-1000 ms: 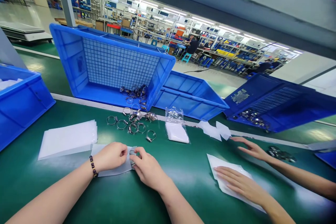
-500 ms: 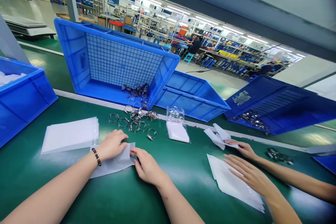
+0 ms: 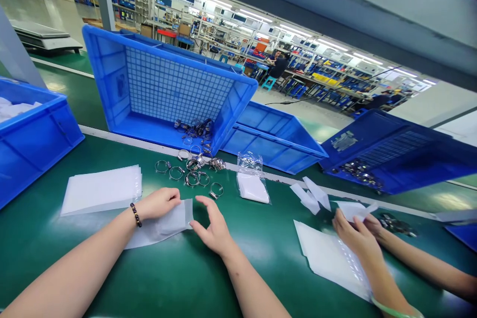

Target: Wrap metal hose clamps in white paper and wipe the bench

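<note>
Illumination bright and even; rows of ceiling tube lights [image 3: 250,16] run across the room behind. Diffuse whitish glare noted on the green table [image 3: 257,243]; shadows soft. Overhead beam [image 3: 335,5] dimmer, its upper right corner blurred. Wide-angle distortion: lines tilt and stretch toward the edges. Near items acceptably sharp; distant workstations [image 3: 223,39] small, with fine detail unresolved.
</note>
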Tool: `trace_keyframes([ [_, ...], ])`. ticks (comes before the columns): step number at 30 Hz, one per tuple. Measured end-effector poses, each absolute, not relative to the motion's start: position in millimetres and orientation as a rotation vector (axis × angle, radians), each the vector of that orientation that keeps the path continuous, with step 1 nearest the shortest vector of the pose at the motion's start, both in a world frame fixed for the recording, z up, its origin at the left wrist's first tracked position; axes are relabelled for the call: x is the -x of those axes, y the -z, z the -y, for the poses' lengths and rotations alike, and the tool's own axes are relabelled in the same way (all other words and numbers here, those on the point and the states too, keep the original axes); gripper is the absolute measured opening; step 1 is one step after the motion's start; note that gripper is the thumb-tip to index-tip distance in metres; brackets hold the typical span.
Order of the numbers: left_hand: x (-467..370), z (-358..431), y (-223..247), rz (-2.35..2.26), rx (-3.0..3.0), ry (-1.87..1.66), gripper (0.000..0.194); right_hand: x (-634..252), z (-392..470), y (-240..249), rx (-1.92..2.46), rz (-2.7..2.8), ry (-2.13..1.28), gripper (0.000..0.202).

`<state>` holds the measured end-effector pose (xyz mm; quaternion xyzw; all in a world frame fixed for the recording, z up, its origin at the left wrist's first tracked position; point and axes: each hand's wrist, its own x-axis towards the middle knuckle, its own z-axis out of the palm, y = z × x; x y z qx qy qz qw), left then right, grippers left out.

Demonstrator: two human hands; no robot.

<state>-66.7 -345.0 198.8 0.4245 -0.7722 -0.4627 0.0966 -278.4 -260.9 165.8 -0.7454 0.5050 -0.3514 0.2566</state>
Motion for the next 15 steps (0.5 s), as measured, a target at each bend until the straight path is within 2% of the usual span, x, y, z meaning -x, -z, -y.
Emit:
trace_keyframes([
  [5, 66, 342, -212, 2.041, -1.113, 1.365, 0.027, 274, 266, -153, 1.469, -1.184, 1.119, 0.099],
  [8, 66, 333, -219, 1.897, -1.012, 1.246, 0.028, 265, 264, -153, 1.311, -1.074, 1.138, 0.111],
  [11, 68, 322, -223, 1.758, -0.911, 1.159, 0.026, 260, 262, -159, 1.322, -1.111, 1.152, 0.106],
  [13, 71, 314, -223, 1.699, -0.855, 1.117, 0.023, 259, 261, -162, 1.373, -1.187, 1.171, 0.089],
  [15, 75, 307, -224, 1.689, -0.827, 1.077, 0.022, 259, 259, -165, 1.439, -1.237, 1.173, 0.064],
])
